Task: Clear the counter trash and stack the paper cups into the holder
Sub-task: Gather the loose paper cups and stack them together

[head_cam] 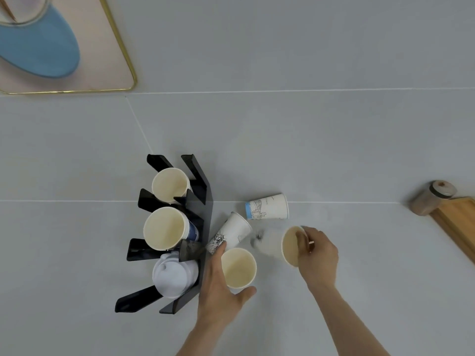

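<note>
A black cup holder (203, 227) stands on the grey counter. Its slots carry a single paper cup (168, 185), a stack of paper cups (164, 228) and white lids (172, 276). My left hand (219, 286) is wrapped around an upright paper cup (239, 267) just right of the holder. My right hand (317, 255) grips the rim of a tilted, blurred paper cup (289, 244). Two printed cups lie on their sides between them: one (231, 232) against the holder, another (267, 206) further back.
A pink tray with a gold rim (120, 47) holding a blue shape and a glass vessel sits at the far left. A wooden board (457, 222) and a small lidded jar (431, 197) lie at the right edge.
</note>
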